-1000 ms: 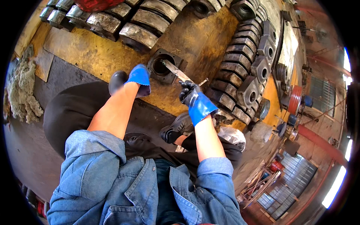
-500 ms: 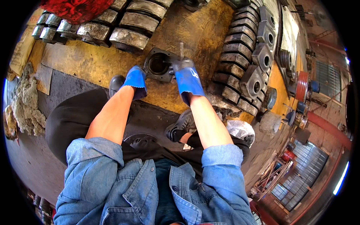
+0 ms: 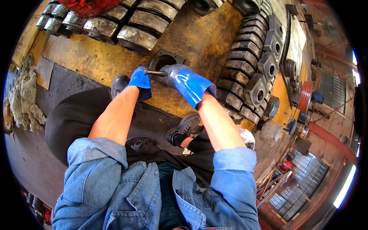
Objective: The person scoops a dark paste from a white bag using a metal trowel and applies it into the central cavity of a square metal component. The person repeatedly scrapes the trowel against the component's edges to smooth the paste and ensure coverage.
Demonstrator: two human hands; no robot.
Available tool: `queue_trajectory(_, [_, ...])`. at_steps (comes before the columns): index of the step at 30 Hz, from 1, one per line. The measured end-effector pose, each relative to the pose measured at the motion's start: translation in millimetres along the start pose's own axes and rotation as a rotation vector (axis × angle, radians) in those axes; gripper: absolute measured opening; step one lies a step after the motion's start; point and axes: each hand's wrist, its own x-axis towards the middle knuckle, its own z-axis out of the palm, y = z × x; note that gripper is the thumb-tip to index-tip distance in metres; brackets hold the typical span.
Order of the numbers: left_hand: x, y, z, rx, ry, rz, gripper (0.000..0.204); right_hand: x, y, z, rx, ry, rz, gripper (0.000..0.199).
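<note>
Both my hands wear blue rubber gloves. In front of me on the yellow-stained floor sits a dark metal housing (image 3: 174,57) with a square flange and a round bore. My right hand (image 3: 184,79) is closed around a thin metal rod (image 3: 155,73), at the near side of the housing. The rod lies nearly level, its free end pointing left toward my other glove. My left hand (image 3: 138,79) is at the housing's near left side; its fingers are hidden, and I cannot tell whether it touches the rod or the housing.
Rows of metal blocks (image 3: 137,39) stand at the far left, partly under a red cloth (image 3: 90,7). More block-like parts (image 3: 238,67) and square bored housings (image 3: 254,90) line the right. My shoe (image 3: 183,128) rests close by. A shaggy rag pile (image 3: 27,99) lies left.
My right hand has turned and come nearer, swinging the rod from upright to nearly level, pointing left. My left hand has hardly moved. The view has shifted slightly.
</note>
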Motion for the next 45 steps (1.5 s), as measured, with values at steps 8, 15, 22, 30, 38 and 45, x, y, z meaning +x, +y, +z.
queue_trajectory(8, [41, -19, 14, 0.26, -0.061, -0.038, 0.021, -22, 16, -28, -0.282, 0.052, -0.045, 0.057])
queue_trajectory(15, [36, -10, 25, 0.207, -0.065, -0.004, 0.022, -19, 6, -41, -0.374, -0.091, 0.041, 0.052])
queue_trajectory(22, [35, -17, 16, 0.134, -0.052, -0.112, 0.021, -6, 6, -30, -0.344, 0.063, -0.003, 0.041])
queue_trajectory(30, [47, -35, 20, 0.172, -0.009, -0.023, 0.023, 4, 15, -22, -0.257, 0.15, -0.056, 0.032])
queue_trajectory(38, [36, -24, 12, 0.191, -0.054, 0.015, 0.024, 3, 13, -25, -0.278, 0.101, 0.103, 0.032])
queue_trajectory(45, [27, -21, 7, 0.024, -0.014, -0.05, 0.024, -13, 8, -19, -0.227, 0.118, 0.175, 0.027])
